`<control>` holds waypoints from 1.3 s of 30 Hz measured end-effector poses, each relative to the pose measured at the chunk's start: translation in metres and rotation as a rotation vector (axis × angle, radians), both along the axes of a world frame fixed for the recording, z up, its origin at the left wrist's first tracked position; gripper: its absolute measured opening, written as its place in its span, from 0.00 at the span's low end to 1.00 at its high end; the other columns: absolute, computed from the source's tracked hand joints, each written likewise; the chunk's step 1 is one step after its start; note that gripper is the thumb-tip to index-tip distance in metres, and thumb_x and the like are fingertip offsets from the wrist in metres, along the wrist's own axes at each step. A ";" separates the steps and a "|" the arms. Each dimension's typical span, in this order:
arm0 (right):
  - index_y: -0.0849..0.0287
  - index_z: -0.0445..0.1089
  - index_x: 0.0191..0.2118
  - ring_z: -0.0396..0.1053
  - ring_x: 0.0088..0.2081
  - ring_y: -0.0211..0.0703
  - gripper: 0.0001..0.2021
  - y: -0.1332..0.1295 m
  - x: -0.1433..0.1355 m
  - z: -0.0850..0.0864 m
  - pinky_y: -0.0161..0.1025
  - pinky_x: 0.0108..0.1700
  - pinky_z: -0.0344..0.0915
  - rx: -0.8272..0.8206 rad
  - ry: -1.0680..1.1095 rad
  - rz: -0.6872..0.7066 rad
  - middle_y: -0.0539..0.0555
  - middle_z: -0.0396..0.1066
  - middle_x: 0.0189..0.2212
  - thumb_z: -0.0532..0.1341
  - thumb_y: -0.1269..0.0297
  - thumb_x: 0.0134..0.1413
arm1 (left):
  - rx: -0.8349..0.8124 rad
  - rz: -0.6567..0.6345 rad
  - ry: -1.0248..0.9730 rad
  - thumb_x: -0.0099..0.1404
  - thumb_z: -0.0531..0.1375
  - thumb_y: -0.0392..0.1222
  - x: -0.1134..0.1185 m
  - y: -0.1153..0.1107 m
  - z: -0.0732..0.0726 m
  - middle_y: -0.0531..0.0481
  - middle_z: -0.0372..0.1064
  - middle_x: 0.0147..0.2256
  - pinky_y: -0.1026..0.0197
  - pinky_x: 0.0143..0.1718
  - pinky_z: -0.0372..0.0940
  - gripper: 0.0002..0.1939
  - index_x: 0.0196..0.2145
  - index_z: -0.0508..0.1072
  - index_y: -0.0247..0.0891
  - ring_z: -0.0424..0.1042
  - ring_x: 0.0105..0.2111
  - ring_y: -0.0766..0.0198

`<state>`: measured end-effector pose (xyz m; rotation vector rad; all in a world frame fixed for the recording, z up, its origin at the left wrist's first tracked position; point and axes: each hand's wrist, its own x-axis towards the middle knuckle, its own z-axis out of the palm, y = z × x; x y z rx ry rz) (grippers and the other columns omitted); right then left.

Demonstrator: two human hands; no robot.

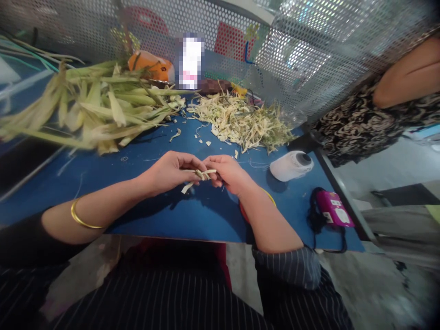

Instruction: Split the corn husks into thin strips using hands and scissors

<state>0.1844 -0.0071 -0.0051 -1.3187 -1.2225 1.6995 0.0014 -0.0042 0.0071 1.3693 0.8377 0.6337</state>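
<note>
Between both hands is a small bundle of pale strips that look like corn husk (187, 187), held over the blue table (206, 220). My left hand (168, 170) pinches it from the left, thumb and fingers pressed together. From the right, the closed fingers of my right hand (231, 173) grip the same strips, and the two hands' fingertips nearly meet. Part of the bundle is hidden behind the fingers. Fine thread runs across the table toward a white thread spool (287, 166) right of my right hand. A red and yellow rounded thing (243, 211) is mostly covered by my right forearm.
Long green husks (99, 103) heap at the back left. Beside them lies a pile of short husk scraps (240, 121). An orange packet (151, 66) and a blurred upright screen (191, 59) stand behind. A purple box (335, 209) with black cord sits right. Another person's patterned garment (360, 119) shows beyond.
</note>
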 end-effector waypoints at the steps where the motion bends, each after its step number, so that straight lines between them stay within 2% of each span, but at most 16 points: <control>1: 0.60 0.67 0.25 0.51 0.11 0.27 0.06 0.001 0.001 -0.001 0.28 0.14 0.49 0.017 -0.005 -0.004 0.41 0.59 0.11 0.61 0.64 0.46 | -0.051 0.010 -0.038 0.52 0.67 0.35 -0.001 0.001 -0.001 0.47 0.78 0.33 0.63 0.36 0.68 0.10 0.34 0.78 0.36 0.74 0.30 0.65; 6: 0.59 0.66 0.28 0.57 0.17 0.29 0.07 0.001 0.001 -0.003 0.30 0.21 0.55 0.294 -0.254 -0.036 0.44 0.63 0.17 0.59 0.62 0.52 | -0.226 0.141 -0.208 0.50 0.70 0.36 -0.002 0.007 -0.003 0.48 0.76 0.32 0.66 0.33 0.67 0.12 0.34 0.77 0.35 0.74 0.28 0.67; 12: 0.58 0.64 0.27 0.60 0.24 0.33 0.10 -0.011 -0.004 0.008 0.33 0.30 0.55 0.589 -0.634 -0.004 0.46 0.65 0.21 0.55 0.61 0.58 | -0.239 0.333 -0.269 0.47 0.71 0.33 -0.001 0.012 -0.002 0.50 0.75 0.30 0.67 0.29 0.66 0.13 0.33 0.77 0.33 0.71 0.25 0.70; 16: 0.57 0.65 0.29 0.56 0.24 0.34 0.08 -0.019 -0.007 0.016 0.34 0.30 0.51 0.717 -0.760 0.061 0.46 0.63 0.21 0.55 0.63 0.58 | -0.229 0.396 -0.256 0.47 0.70 0.33 -0.001 0.013 -0.003 0.50 0.74 0.28 0.66 0.29 0.65 0.12 0.32 0.76 0.33 0.71 0.24 0.69; 22: 0.57 0.65 0.31 0.57 0.24 0.34 0.07 -0.020 -0.006 0.015 0.35 0.30 0.49 0.729 -0.824 0.163 0.47 0.66 0.24 0.54 0.64 0.59 | -0.283 0.409 -0.278 0.48 0.70 0.32 -0.002 0.015 -0.005 0.51 0.73 0.28 0.66 0.30 0.66 0.12 0.32 0.76 0.33 0.72 0.25 0.69; 28: 0.57 0.67 0.32 0.61 0.27 0.35 0.06 -0.022 -0.006 0.017 0.34 0.32 0.51 0.732 -0.811 0.291 0.48 0.70 0.27 0.54 0.66 0.58 | -0.300 0.421 -0.302 0.48 0.70 0.31 -0.002 0.017 -0.004 0.51 0.74 0.28 0.67 0.30 0.66 0.12 0.33 0.77 0.34 0.73 0.26 0.69; 30: 0.58 0.68 0.32 0.61 0.27 0.34 0.06 -0.024 -0.007 0.021 0.33 0.31 0.52 0.698 -0.771 0.381 0.48 0.69 0.26 0.55 0.67 0.57 | -0.295 0.436 -0.302 0.48 0.69 0.31 -0.002 0.017 -0.004 0.51 0.74 0.28 0.67 0.30 0.67 0.11 0.32 0.76 0.33 0.72 0.25 0.69; 34: 0.58 0.71 0.31 0.63 0.26 0.33 0.06 -0.026 -0.003 0.030 0.32 0.31 0.54 0.596 -0.628 0.654 0.47 0.70 0.24 0.57 0.68 0.56 | -0.286 0.430 -0.313 0.48 0.69 0.30 -0.002 0.017 -0.004 0.51 0.74 0.27 0.64 0.33 0.68 0.10 0.31 0.76 0.33 0.71 0.24 0.70; 36: 0.58 0.72 0.31 0.63 0.26 0.34 0.06 -0.025 0.002 0.032 0.32 0.31 0.55 0.561 -0.644 0.724 0.48 0.71 0.24 0.59 0.66 0.55 | -0.293 0.417 -0.304 0.48 0.69 0.30 -0.002 0.017 -0.004 0.51 0.73 0.27 0.64 0.33 0.68 0.10 0.31 0.76 0.33 0.71 0.24 0.69; 38: 0.57 0.74 0.31 0.65 0.28 0.36 0.07 -0.023 0.008 0.030 0.34 0.32 0.56 0.576 -0.723 0.641 0.49 0.72 0.26 0.60 0.63 0.56 | -0.302 0.402 -0.288 0.48 0.68 0.30 -0.002 0.017 -0.004 0.51 0.74 0.28 0.64 0.33 0.68 0.09 0.31 0.77 0.33 0.71 0.24 0.69; 39: 0.57 0.74 0.32 0.66 0.29 0.37 0.08 -0.021 0.011 0.029 0.35 0.33 0.58 0.613 -0.768 0.525 0.51 0.73 0.28 0.59 0.61 0.57 | -0.306 0.392 -0.281 0.48 0.68 0.30 -0.002 0.017 -0.004 0.50 0.74 0.28 0.64 0.33 0.68 0.09 0.31 0.77 0.33 0.72 0.25 0.69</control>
